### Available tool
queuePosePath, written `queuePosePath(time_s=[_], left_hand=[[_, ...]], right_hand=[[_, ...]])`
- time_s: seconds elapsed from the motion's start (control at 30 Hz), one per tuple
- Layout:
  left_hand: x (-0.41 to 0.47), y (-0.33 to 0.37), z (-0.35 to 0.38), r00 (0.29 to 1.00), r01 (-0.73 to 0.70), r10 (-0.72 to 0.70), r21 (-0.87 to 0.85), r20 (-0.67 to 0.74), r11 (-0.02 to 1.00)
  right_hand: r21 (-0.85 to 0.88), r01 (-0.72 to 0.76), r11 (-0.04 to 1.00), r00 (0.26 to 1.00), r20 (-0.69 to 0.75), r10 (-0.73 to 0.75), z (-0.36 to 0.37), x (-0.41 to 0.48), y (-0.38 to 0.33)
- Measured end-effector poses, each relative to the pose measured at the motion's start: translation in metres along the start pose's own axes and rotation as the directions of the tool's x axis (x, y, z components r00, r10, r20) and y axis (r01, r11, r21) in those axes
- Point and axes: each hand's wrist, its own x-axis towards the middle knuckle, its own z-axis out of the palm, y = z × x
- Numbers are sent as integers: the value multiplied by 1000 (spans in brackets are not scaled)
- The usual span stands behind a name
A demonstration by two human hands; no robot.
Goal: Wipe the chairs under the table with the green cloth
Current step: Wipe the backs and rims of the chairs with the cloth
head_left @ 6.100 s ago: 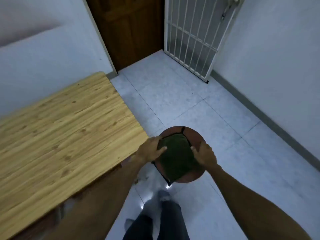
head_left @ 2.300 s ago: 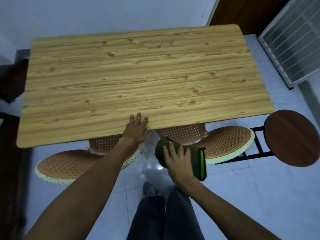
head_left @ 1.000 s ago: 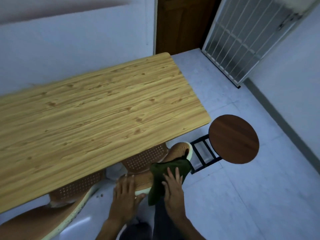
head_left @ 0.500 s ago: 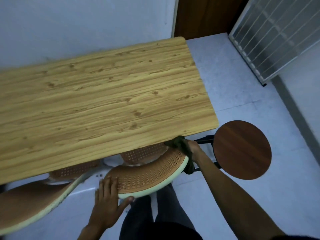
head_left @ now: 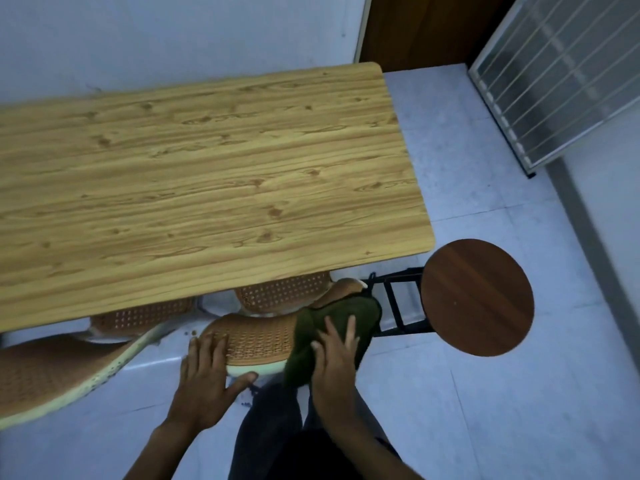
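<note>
A brown woven plastic chair (head_left: 256, 336) with a pale green rim sticks out from under the wooden table (head_left: 207, 168). The dark green cloth (head_left: 332, 327) lies over the right end of its backrest. My right hand (head_left: 336, 358) presses flat on the cloth. My left hand (head_left: 207, 372) rests on the left end of the same backrest, fingers spread, thumb under the rim. A second chair of the same kind (head_left: 52, 372) stands at the lower left, half under the table.
A round dark wooden stool (head_left: 478, 303) on a black metal frame stands right of the chair. A white barred gate (head_left: 554, 81) and a brown door (head_left: 426, 29) are at the back right. My legs (head_left: 277, 427) are just below the chair. Crumbs lie on the floor tiles.
My right hand has drawn the cloth from the far right end of the backrest back toward me. My left hand stays on the backrest's left end.
</note>
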Motion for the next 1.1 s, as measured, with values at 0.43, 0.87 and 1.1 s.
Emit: queuePosePath(time_s=[0.43, 0.87, 1.1], left_hand=[[-6, 19, -1, 988, 151, -148, -88, 35, 985], [-7, 16, 14, 983, 179, -181, -81, -18, 981], [-9, 23, 6, 982, 187, -187, -51, -6, 981]], right_hand=[[211, -496, 842, 858, -29, 512, -46, 136, 29], [464, -836, 292, 522, 511, 683, -43, 204, 64], [97, -170, 981, 975, 163, 153, -61, 95, 33]])
